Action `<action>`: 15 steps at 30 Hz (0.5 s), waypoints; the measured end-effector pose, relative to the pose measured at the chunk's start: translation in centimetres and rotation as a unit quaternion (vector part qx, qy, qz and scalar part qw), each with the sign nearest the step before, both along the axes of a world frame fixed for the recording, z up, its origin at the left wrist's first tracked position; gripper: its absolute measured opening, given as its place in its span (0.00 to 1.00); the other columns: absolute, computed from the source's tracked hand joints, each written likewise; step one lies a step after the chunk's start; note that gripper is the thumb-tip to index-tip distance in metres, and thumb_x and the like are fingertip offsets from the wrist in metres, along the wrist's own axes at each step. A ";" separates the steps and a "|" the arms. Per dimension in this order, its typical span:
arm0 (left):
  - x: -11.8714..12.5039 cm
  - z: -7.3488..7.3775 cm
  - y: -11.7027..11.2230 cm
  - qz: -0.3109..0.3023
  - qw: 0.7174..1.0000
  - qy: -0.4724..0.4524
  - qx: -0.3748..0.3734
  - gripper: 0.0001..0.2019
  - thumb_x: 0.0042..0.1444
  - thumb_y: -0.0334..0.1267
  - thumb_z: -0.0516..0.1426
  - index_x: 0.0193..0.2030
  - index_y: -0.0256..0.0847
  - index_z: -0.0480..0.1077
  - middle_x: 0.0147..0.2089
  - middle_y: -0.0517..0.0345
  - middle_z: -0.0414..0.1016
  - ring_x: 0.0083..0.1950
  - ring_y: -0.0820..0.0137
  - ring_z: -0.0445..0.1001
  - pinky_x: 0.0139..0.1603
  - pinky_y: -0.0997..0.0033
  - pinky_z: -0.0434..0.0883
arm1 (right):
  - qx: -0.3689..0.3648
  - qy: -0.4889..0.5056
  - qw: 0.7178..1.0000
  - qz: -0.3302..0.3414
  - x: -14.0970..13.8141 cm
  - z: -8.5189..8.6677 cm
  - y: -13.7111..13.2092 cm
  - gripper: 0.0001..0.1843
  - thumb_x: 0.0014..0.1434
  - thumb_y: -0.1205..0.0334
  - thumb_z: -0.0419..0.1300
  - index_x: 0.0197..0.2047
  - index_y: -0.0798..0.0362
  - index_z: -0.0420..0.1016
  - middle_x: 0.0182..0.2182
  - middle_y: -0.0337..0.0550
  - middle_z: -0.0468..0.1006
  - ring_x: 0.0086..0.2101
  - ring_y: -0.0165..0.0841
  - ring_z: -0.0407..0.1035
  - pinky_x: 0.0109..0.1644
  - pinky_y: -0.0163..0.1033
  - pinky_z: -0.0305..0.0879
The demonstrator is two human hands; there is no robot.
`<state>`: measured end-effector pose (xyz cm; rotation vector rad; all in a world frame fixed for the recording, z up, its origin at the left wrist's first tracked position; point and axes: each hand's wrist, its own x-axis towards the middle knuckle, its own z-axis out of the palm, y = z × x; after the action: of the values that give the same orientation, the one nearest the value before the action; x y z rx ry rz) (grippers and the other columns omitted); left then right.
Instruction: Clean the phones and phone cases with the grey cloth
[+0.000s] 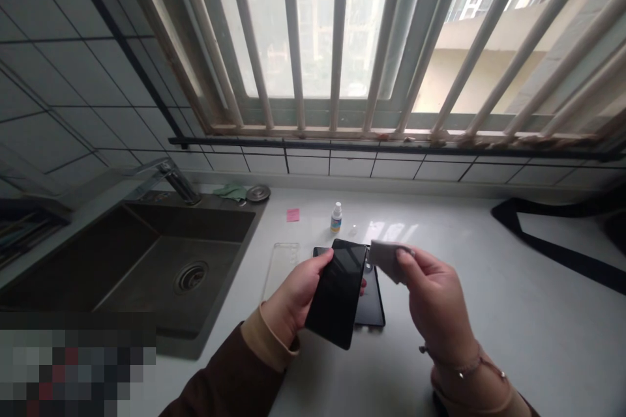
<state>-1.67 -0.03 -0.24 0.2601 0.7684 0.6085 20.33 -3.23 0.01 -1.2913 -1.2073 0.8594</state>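
Note:
A black smartphone (338,293) is held up in my left hand (298,290), thumb along its left edge and fingertips showing at the right edge. My right hand (435,287) pinches a folded grey cloth (386,259) just right of the phone's upper corner, apart from the screen. Beneath the phone, partly hidden by it, a black phone case (374,306) lies on the counter, with another dark item peeking out at its upper left. A clear phone case (283,257) lies to the left. Behind the phone stands a small white bottle (336,218) with a coloured label.
The sink (205,251) with its faucet (178,181) is at the left. A drain strainer (257,193), green cloth (229,192) and pink sticky note (293,215) lie toward the back. On the right is a black strap (552,241). Window bars (336,45) rise behind the white counter (528,332).

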 end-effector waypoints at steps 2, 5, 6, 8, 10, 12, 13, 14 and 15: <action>0.2 0.4 -0.3 -0.018 1.000 0.000 0.011 0.31 0.75 0.53 0.48 0.55 0.22 0.78 0.43 0.32 0.85 0.41 0.56 0.85 0.42 0.64 0.79 | -0.010 -0.002 0.997 -0.078 0.6 -0.3 0.8 0.21 0.70 0.46 0.61 0.53 0.52 0.86 0.45 0.47 0.89 0.45 0.44 0.83 0.50 0.47 0.81; 0.6 0.6 -0.7 -0.006 1.000 0.007 0.018 0.31 0.75 0.53 0.48 0.52 0.22 0.79 0.41 0.33 0.85 0.40 0.58 0.85 0.41 0.65 0.79 | 0.006 -0.088 0.992 -0.094 0.6 -0.6 1.4 0.22 0.70 0.46 0.61 0.57 0.50 0.85 0.50 0.47 0.88 0.52 0.48 0.81 0.59 0.53 0.77; 0.7 0.6 -0.7 0.003 1.000 0.015 0.015 0.31 0.75 0.54 0.48 0.51 0.22 0.79 0.40 0.34 0.85 0.38 0.58 0.85 0.41 0.65 0.79 | 0.010 -0.119 0.990 -0.072 0.4 -0.6 1.3 0.22 0.70 0.47 0.60 0.58 0.48 0.85 0.51 0.47 0.87 0.53 0.48 0.81 0.61 0.53 0.77; 0.8 0.4 -0.7 0.032 0.999 0.033 0.004 0.29 0.75 0.53 0.49 0.49 0.25 0.80 0.37 0.37 0.85 0.34 0.60 0.83 0.40 0.64 0.79 | 0.015 -0.155 0.988 -0.009 -0.4 -0.8 1.1 0.21 0.71 0.49 0.59 0.59 0.47 0.84 0.53 0.45 0.87 0.54 0.48 0.81 0.60 0.52 0.78; 0.9 0.2 -0.5 0.074 0.996 0.043 -0.009 0.26 0.74 0.51 0.51 0.49 0.27 0.80 0.36 0.41 0.85 0.32 0.61 0.83 0.40 0.65 0.79 | 0.027 -0.171 0.984 0.046 -1.3 -1.0 0.6 0.20 0.71 0.54 0.59 0.61 0.46 0.83 0.54 0.44 0.86 0.55 0.47 0.81 0.59 0.49 0.80; 0.9 0.1 -0.3 0.111 0.993 0.043 -0.020 0.23 0.73 0.50 0.53 0.51 0.29 0.79 0.36 0.42 0.85 0.33 0.60 0.83 0.42 0.64 0.79 | 0.060 -0.183 0.977 0.088 -2.1 -1.2 0.2 0.21 0.71 0.59 0.59 0.63 0.46 0.81 0.56 0.43 0.85 0.56 0.45 0.81 0.61 0.48 0.79; 0.9 0.0 -0.2 0.124 0.991 0.043 -0.024 0.23 0.73 0.50 0.53 0.52 0.29 0.79 0.37 0.43 0.85 0.34 0.59 0.84 0.43 0.63 0.79 | 0.080 -0.190 0.973 0.108 -2.3 -1.3 0.1 0.21 0.70 0.61 0.59 0.63 0.46 0.81 0.58 0.43 0.84 0.56 0.44 0.81 0.62 0.47 0.79; 0.8 -0.1 -0.1 0.133 0.990 0.043 -0.026 0.24 0.73 0.50 0.53 0.53 0.29 0.79 0.38 0.42 0.86 0.35 0.58 0.85 0.45 0.62 0.80 | 0.099 -0.196 0.967 0.129 -2.5 -1.4 -0.1 0.22 0.69 0.64 0.59 0.64 0.46 0.81 0.59 0.42 0.82 0.55 0.44 0.81 0.62 0.46 0.79; 0.7 -0.2 0.0 0.142 0.988 0.045 -0.027 0.25 0.73 0.51 0.52 0.53 0.29 0.78 0.38 0.41 0.86 0.36 0.57 0.85 0.45 0.60 0.80 | 0.115 -0.201 0.961 0.149 -2.7 -1.4 -0.2 0.23 0.68 0.66 0.59 0.63 0.45 0.81 0.59 0.42 0.82 0.55 0.43 0.81 0.62 0.45 0.79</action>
<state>-0.96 0.01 -0.41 0.1299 0.9164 0.8481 17.65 -3.45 -1.41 -1.1389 -1.8046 0.6549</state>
